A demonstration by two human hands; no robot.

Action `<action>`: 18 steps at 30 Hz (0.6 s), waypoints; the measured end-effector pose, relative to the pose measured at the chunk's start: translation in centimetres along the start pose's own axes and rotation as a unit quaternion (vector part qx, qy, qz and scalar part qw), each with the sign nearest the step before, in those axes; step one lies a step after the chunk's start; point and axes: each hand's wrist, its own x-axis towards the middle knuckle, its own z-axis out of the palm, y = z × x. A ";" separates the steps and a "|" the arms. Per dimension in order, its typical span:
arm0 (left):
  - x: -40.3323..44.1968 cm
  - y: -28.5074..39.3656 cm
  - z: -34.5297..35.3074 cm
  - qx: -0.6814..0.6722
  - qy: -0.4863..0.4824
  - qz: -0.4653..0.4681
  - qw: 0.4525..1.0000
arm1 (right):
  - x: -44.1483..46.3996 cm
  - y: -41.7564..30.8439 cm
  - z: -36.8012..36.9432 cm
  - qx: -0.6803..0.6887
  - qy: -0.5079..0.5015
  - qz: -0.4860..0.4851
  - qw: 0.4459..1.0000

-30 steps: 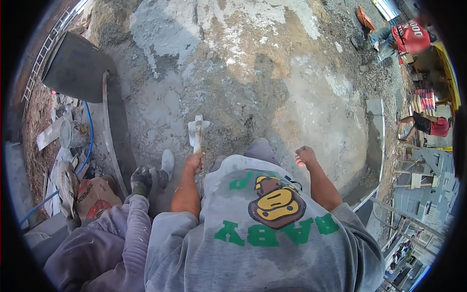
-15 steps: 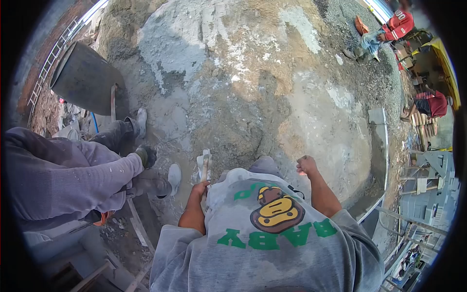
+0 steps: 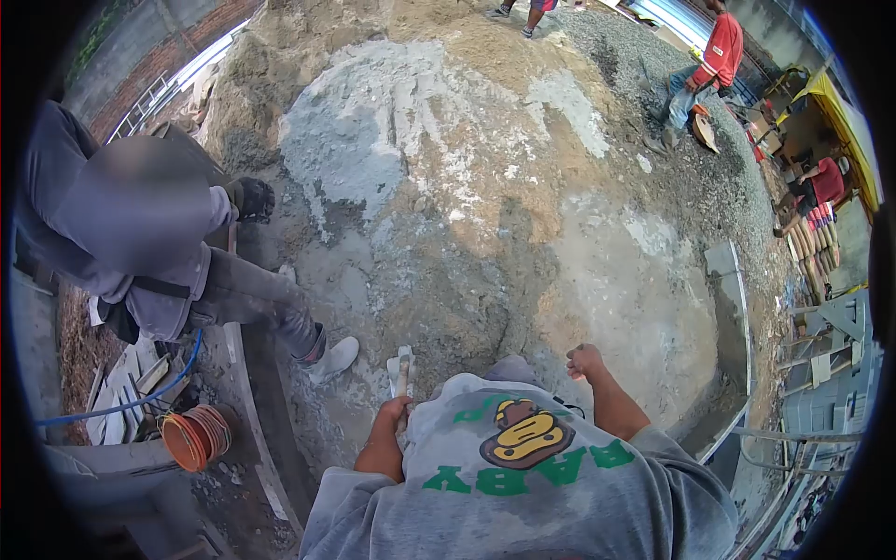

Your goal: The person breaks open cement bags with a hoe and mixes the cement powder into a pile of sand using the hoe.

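My left hand (image 3: 396, 411) is wrapped round the handle of a trowel (image 3: 401, 370), held low beside the grey printed shirt (image 3: 523, 448). The trowel's pale, smeared blade points away from me, over the wet grey ground. On the other side of my body, my right hand (image 3: 583, 362) is raised a little, its fingers curled closed and nothing visible in them. Beyond both hands spreads a heap of grey and tan sand and cement (image 3: 448, 177).
Close on the left, a co-worker (image 3: 252, 289) in grey steps forward with white boots. An orange bucket (image 3: 187, 441), a blue hose (image 3: 140, 401) and a board edge (image 3: 252, 411) lie below. Low formwork (image 3: 744, 317) borders the right. Other people are at the upper right.
The co-worker on the left has stepped forward and round to the far left. The view has tilted up, showing more of the heap's far side. The trowel stays in my left hand.
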 end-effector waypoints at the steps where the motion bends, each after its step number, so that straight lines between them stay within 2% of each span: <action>1: 0.1 0.1 0.1 -0.001 0.002 0.001 1.000 | 0.4 0.0 0.1 -0.003 -0.004 -0.001 1.000; 18: 0.1 0.1 0.1 -0.029 -0.019 -0.013 0.999 | 0.2 -0.2 -0.7 -0.024 0.006 -0.002 1.000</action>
